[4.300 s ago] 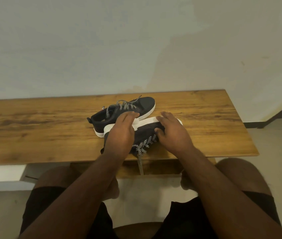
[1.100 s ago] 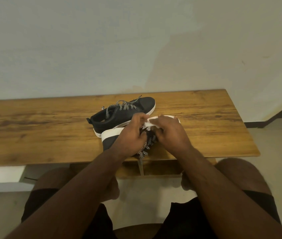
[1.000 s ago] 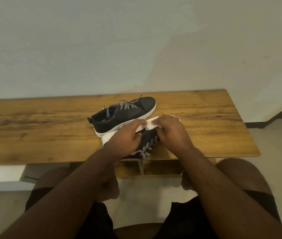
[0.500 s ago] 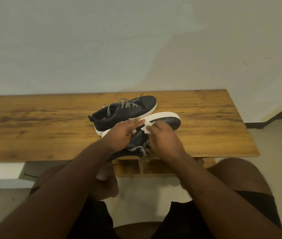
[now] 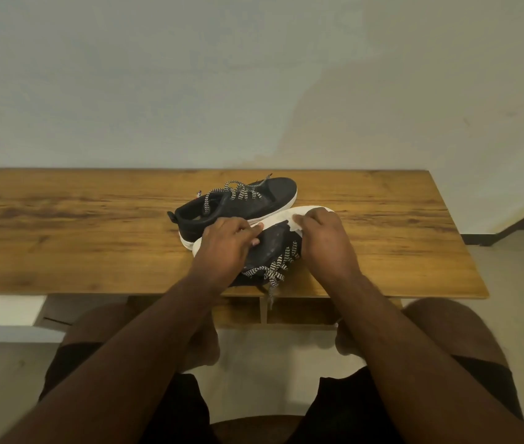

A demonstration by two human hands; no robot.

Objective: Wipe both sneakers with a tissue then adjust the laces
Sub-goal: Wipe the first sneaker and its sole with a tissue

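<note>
Two black sneakers with white soles and black-and-white laces are on a wooden table. The far sneaker stands upright. The near sneaker lies tipped on its side with its laces toward me, one lace end hanging over the front edge. My left hand holds the near sneaker's heel part, fingers laid over its side. My right hand presses a white tissue against the toe end by the sole, fingers curled round it.
A pale wall stands right behind the table. The table's right end is near, with floor and a dark skirting beyond. My knees and black shorts are below the front edge.
My right hand with the tissue has slid from the middle of the near sneaker's side out to its toe. My left hand has kept its hold on the heel part.
</note>
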